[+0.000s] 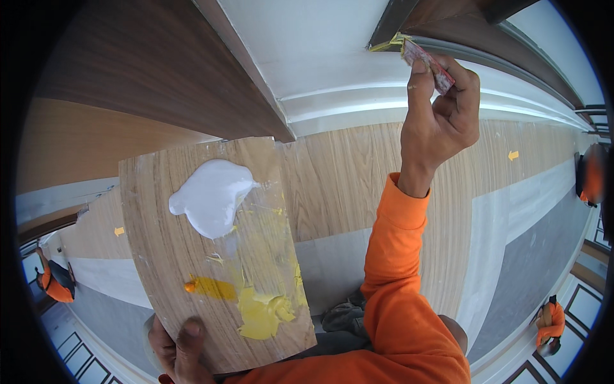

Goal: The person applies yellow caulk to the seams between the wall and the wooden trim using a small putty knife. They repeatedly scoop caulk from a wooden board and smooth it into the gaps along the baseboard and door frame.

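Observation:
My right hand (440,115) is raised and shut on a small flat scraper (427,61) with yellow putty on its tip. The tip touches the corner where a dark wood frame (390,19) meets the white wall (320,45). My left hand (176,349) grips the lower edge of a wood-grain board (166,256), thumb on top. A white putty blob (211,195) lies on the board's upper part. Lower down are a yellow putty smear (262,313) and a small orange dab (190,287). My sleeves are orange.
A brown wood panel (147,70) runs along the upper left. White skirting (358,102) borders a wood-look floor (339,173) with grey and white bands. People in orange (54,281) are at the left, right and lower right edges (550,323).

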`<control>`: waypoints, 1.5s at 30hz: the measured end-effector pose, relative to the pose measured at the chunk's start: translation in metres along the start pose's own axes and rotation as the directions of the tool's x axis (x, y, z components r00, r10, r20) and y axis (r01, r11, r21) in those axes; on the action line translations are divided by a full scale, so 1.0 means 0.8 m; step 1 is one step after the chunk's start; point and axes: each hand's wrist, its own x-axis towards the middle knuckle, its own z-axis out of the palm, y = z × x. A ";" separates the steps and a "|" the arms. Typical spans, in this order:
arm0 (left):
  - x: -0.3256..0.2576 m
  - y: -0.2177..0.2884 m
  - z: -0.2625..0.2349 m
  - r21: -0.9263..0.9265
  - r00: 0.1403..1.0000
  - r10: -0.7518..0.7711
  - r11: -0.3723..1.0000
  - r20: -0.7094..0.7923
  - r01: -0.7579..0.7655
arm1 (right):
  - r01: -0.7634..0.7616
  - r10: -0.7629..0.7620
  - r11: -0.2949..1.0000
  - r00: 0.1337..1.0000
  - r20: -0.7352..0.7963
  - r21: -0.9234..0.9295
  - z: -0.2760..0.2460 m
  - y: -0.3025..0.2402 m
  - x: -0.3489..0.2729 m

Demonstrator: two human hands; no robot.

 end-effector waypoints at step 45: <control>-0.103 0.092 0.119 0.043 0.974 -0.016 0.999 0.227 0.006 | -0.004 -0.004 0.994 0.998 0.070 0.111 -0.120 0.074 0.119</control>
